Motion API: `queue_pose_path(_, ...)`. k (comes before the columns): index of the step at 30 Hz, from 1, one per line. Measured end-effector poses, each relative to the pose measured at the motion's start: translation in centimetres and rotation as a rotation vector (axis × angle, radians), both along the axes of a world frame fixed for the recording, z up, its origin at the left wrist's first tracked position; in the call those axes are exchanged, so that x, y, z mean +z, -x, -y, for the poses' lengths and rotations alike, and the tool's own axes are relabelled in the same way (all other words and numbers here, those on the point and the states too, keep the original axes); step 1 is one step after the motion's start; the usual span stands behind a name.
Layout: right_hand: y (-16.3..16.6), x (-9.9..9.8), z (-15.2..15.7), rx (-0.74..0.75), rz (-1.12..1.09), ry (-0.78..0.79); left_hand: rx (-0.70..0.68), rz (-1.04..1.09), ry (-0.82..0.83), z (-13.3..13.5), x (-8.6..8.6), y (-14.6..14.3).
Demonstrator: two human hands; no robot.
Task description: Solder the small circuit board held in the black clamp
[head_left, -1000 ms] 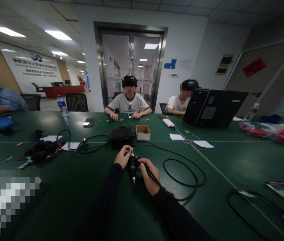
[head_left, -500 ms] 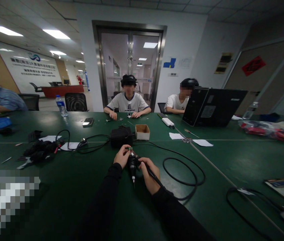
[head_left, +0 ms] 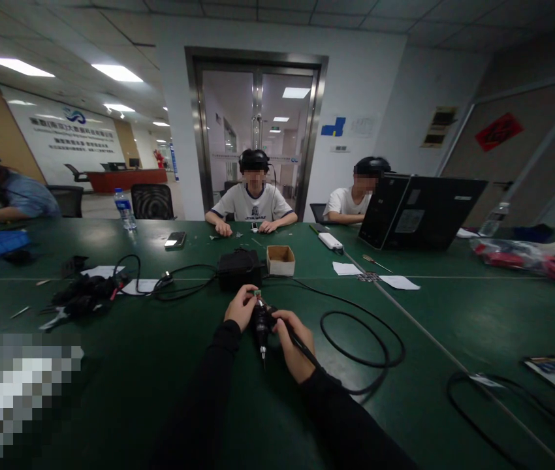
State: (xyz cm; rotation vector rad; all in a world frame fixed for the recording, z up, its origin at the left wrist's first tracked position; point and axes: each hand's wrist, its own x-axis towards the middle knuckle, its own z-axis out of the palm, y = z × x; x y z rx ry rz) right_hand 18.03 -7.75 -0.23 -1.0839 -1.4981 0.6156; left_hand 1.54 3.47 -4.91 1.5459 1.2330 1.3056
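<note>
My left hand is closed in a pinch on a small green circuit board. In my right hand is a slim black pen-shaped tool, gripped like a pencil; a black cable seems to run from its rear end. The front end of this tool points toward the board, but its tip is too small to make out. Between the two hands lies a black cylindrical tool with a pointed metal tip facing me. Whether the board touches that cylinder, I cannot tell.
Just beyond my hands stand a black box and a small open cardboard box. A looped black cable lies to the right. Tangled black parts are at left. Two people sit across the green table, one behind a black computer case.
The whole view has shifted slightly down and to the right. Both hands keep nearly the same pose and hold the same things.
</note>
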Motion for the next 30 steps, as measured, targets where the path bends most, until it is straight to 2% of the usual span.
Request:
queue_pose_path(12,-0.23,0.19,0.02,-0.055,-0.062,0.024,0.020,-0.040,0.028,0.48,0.84,0.00)
queue_pose_path(30,-0.49,-0.33,-0.20,-0.047,-0.029,0.028,0.020,-0.019,0.019,0.17,0.35,0.00)
